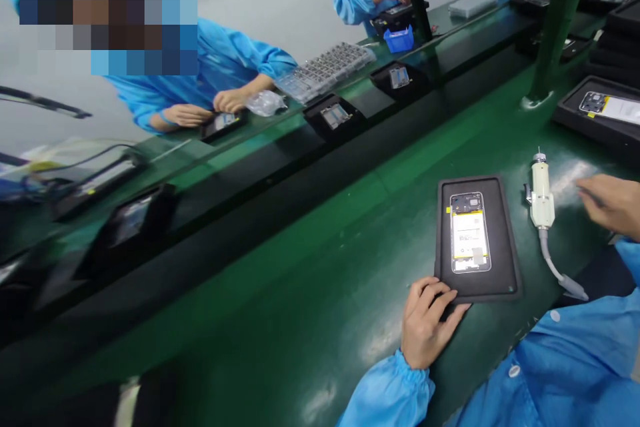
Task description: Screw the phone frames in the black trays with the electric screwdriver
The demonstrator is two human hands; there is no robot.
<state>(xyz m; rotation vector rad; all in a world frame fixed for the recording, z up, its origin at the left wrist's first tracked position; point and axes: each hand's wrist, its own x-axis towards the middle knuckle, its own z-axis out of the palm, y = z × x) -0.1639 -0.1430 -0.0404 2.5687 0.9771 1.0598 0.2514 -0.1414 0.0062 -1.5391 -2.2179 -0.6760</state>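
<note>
My left hand (427, 323) grips the near left corner of a black foam tray (503, 233), fingers over the rim and thumb under the near edge. In the tray lies an opened phone (470, 233) with its white battery and dark camera section showing. A yellow tab sticks out at its left side. My right hand (613, 203) hovers over the bench at the right, its forefinger and thumb a little apart and nothing visible between them. Just left of it is a cream electric screwdriver (541, 197) with a grey cord.
A conveyor (273, 180) carrying trays with phone parts runs diagonally beyond the green bench (300, 307). At the right are stacked black trays (617, 47) and a green post (555, 33). Across the belt, co-workers handle phones near a clear compartment tray (327, 70) and a blue bin (399, 40).
</note>
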